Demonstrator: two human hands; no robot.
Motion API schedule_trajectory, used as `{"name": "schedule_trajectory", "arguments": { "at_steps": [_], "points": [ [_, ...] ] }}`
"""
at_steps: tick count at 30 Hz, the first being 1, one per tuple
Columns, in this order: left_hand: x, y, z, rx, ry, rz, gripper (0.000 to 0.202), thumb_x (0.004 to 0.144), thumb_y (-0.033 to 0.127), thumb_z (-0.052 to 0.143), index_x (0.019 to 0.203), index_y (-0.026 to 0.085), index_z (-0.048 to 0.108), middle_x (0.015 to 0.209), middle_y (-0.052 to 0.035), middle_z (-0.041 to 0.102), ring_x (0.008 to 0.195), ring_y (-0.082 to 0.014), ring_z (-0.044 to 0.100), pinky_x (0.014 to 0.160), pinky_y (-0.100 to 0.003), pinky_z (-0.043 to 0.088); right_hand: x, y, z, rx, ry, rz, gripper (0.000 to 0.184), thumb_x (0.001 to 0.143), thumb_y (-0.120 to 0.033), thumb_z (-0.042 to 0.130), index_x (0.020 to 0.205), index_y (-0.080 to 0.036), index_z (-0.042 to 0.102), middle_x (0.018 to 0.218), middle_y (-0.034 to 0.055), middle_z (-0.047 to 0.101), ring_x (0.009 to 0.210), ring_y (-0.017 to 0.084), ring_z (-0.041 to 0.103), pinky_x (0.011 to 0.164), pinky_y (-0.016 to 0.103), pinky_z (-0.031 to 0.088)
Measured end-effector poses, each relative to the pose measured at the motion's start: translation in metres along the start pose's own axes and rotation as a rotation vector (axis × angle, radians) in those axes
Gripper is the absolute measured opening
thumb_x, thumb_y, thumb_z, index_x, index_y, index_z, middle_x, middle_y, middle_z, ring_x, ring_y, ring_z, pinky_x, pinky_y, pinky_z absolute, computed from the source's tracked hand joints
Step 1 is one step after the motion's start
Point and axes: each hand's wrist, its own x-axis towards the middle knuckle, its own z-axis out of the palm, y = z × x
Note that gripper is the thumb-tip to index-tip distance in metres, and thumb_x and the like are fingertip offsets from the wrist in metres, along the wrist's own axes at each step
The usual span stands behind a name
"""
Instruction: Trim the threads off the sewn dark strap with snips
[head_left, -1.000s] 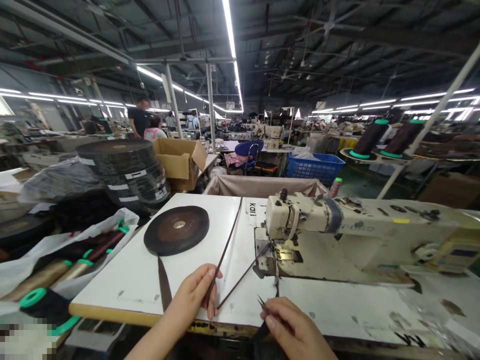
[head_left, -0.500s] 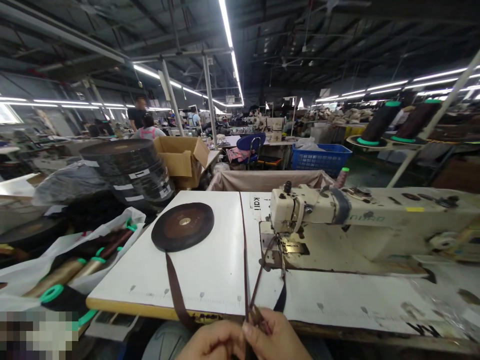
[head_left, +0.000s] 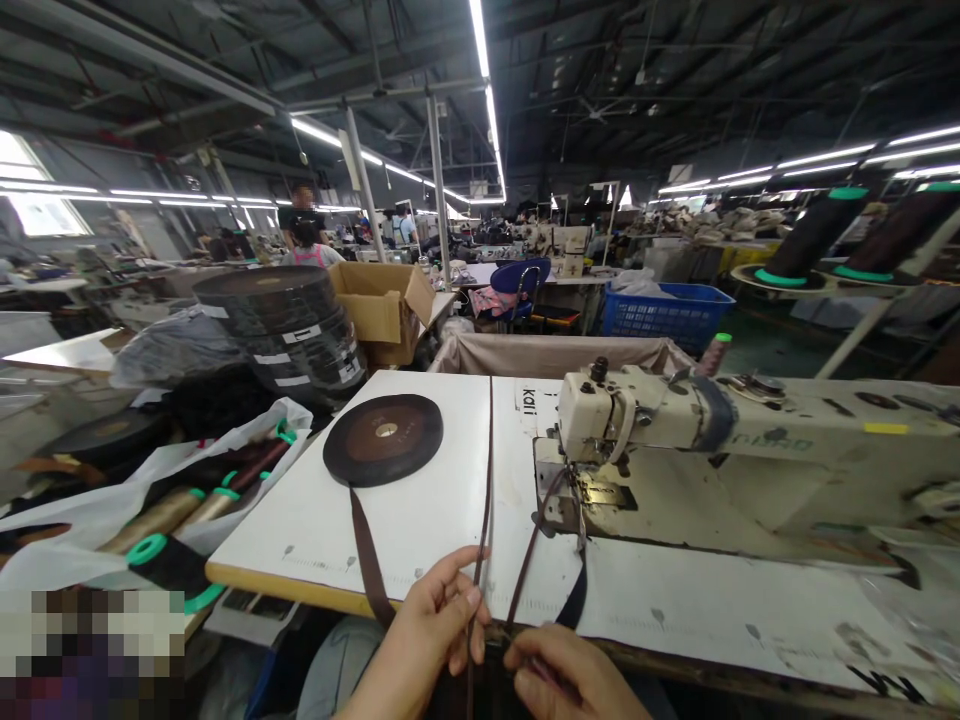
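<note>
At the near edge of a white sewing table (head_left: 420,530), my left hand (head_left: 435,625) pinches a thin dark brown strip (head_left: 486,470) that runs back across the tabletop. A second length of the strip rises to the needle area of the cream sewing machine (head_left: 675,440). My right hand (head_left: 570,675) is closed low at the table edge, fingers curled on something I cannot make out. A flat roll of brown tape (head_left: 382,438) lies on the table's left part, its loose end (head_left: 367,560) trailing over the near edge.
Left of the table lie thread cones in a white plastic bag (head_left: 187,500) and a tall stack of black tape rolls (head_left: 289,330). A cardboard box (head_left: 382,305), a blue crate (head_left: 664,315) and other workstations with people stand behind.
Both hands came together at the table's near edge, then parted slightly; the left hand has risen into view pinching the strip. The strip now runs straight back instead of slanting.
</note>
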Motion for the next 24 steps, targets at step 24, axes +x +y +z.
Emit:
{"name": "schedule_trajectory", "arguments": {
  "at_steps": [24],
  "points": [
    [-0.023,0.008,0.007,0.317,-0.111,-0.142,0.064,0.08,0.079,0.065,0.094,0.016,0.068,0.045,0.0068,0.049,0.027,-0.0043,0.031,0.032,-0.018,0.013,0.031,0.006,0.01,0.544,-0.084,0.289,0.093,0.076,-0.11,0.064,0.089,-0.02,0.05,0.062,-0.008,0.029,0.045,0.01,0.016,0.044,0.019,0.012]
  ]
}}
